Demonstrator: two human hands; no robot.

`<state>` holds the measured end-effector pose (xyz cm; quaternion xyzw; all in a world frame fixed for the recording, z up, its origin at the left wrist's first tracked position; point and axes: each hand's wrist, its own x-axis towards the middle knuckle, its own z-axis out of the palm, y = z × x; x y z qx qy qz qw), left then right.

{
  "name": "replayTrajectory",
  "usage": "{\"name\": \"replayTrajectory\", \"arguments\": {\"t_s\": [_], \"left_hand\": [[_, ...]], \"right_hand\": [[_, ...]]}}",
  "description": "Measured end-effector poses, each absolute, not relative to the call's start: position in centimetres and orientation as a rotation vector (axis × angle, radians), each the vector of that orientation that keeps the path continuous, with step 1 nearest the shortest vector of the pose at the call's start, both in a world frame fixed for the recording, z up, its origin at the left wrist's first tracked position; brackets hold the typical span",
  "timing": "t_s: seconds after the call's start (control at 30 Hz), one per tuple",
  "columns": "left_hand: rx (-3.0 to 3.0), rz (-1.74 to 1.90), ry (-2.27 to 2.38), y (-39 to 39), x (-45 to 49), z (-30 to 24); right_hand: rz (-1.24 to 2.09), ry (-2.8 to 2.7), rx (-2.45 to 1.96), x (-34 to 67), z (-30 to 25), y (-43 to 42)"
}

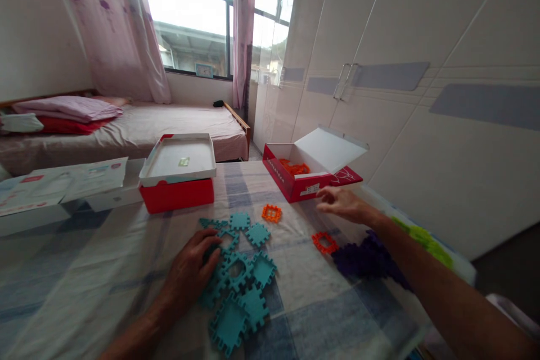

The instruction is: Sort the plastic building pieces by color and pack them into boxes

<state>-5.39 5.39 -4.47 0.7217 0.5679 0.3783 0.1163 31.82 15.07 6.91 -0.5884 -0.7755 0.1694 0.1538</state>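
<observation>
left hand [192, 270] on teal tiles [248, 304] | right hand [343, 204] by box [291, 183] | label [312, 189] illegible

**Legible text: none**

White label [313, 189] on the front of the open red box [282, 179]: print present, too small to read. White characters along the box's rim: blurred. Green sticker [183, 162] in the white tray [177, 176] atop the second red box [177, 195]: no readable marks. Printed sheets [63, 180] at left: coloured headings, illegible.
</observation>
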Motion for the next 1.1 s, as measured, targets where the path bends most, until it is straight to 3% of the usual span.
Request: {"name": "replayTrajectory", "arguments": {"t_s": [0.23,0.57,0.83,1.1], "left_hand": [[2.141,1.091,1.66,5.4,-5.6,-4.7],[2.113,1.061,1.655,5.1,-5.3,-4.1],[2.087,1.089,1.66,5.1,-5.3,-4.1],[2.097,1.072,1.664,5.1,-5.2,-4.0]], "right_hand": [[0.446,-2.626,-1.931,30.9,4.4,10.6],[0.792,-2.394,-1.569,29.1,4.8,13.5],[0.564,-2.134,-1.703,20.3,1.4,16.1],[0.507,-2.036,-1.693,20.1,-0.3,16.4]]}}
